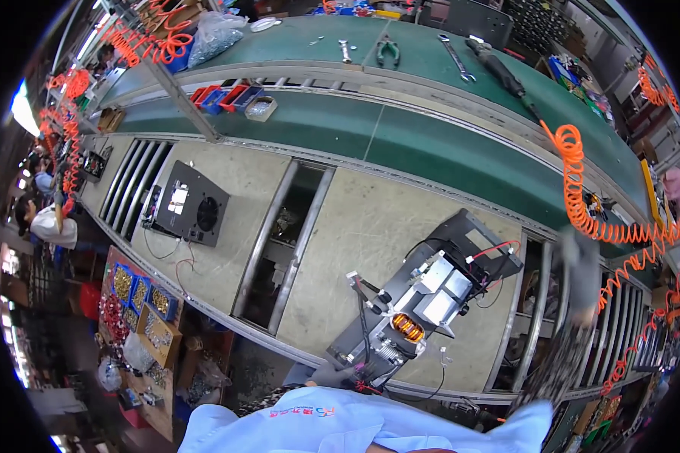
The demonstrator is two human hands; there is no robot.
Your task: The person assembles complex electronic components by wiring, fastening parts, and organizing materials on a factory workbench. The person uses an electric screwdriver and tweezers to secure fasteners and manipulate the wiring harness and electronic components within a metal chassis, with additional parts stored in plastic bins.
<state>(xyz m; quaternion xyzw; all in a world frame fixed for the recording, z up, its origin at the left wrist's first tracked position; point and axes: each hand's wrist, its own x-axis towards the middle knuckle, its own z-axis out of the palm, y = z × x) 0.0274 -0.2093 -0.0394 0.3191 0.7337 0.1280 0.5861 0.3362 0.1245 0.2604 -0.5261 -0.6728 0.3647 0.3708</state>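
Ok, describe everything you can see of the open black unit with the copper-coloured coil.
The open black unit lies slanted on the pale work surface, its dark, metal-looking base running from lower left to upper right. Shiny silver parts fill its middle, beside an orange, copper-coloured coil wound on a ring. Red and black wires loop at its far end. At its near end, the grey-gloved left grip appears to touch it.

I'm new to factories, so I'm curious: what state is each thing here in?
Left hand: gloved, at the open unit's near end
Right hand: gloved, blurred; grip unclear
Open unit: insides exposed
Fan unit: wires trailing
Lower-left blue bins: holding small parts
Pliers: handles spread
Orange hose: coiled
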